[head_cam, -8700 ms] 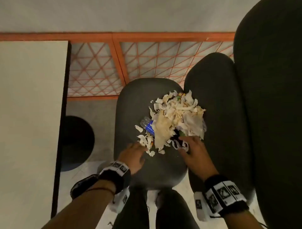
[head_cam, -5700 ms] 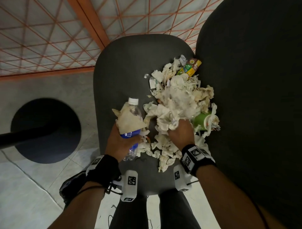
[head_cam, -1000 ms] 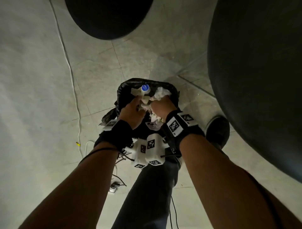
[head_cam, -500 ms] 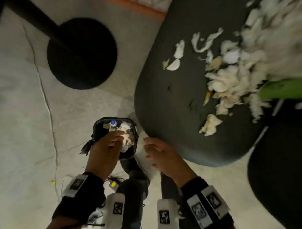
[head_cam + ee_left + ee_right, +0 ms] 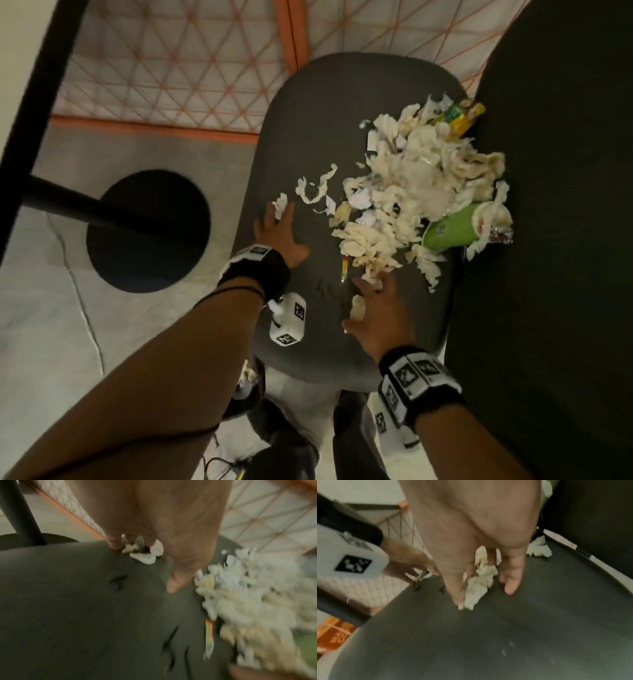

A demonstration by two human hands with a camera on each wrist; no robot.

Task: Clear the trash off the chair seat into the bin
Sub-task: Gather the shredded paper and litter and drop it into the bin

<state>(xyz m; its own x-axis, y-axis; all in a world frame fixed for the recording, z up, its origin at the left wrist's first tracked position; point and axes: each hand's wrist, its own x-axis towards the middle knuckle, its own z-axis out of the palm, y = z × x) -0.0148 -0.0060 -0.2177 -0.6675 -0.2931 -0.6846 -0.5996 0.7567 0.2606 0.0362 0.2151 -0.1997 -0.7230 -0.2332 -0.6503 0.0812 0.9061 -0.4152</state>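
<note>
Both hands are over the dark chair seat (image 5: 308, 113), with the paper pile (image 5: 407, 192) as the landmark.

Left hand (image 5: 279, 233): fingers straight and spread, flat on the seat, well left of the pile. Its fingertips (image 5: 113, 545) touch a small white paper scrap (image 5: 281, 207) lying apart from the pile (the wrist view shows the scrap under and between the fingers, not pinched).

Right hand (image 5: 376, 315): at the near edge of the pile, fingers extended and loosely spread, nothing clenched. A crumpled tissue wad (image 5: 479, 582) sits between thumb and fingers, touching them; the view is too blurred to say whether it is gripped, and it reads as a relaxed hand resting on the wad.

The pile is shredded and crumpled whitish paper, heaped on the right half of the seat against the black backrest cushion (image 5: 561, 171).
- Green paper cup (image 5: 452, 229) lies on its side at the right edge of the pile, a foil wrapper (image 5: 501, 234) at its mouth.
- Yellow-green carton (image 5: 462, 116) is at the far edge of the pile.
- A thin striped wrapper strip (image 5: 344, 269) lies just near-left of the pile, between the hands.
- A curled paper strip (image 5: 318, 186) lies just left of the pile.

The bin is mostly hidden under the left forearm, below the near edge of the seat. Left of the seat are a black round base (image 5: 147, 229) on the floor and an orange mesh fence (image 5: 178, 72) beyond.
</note>
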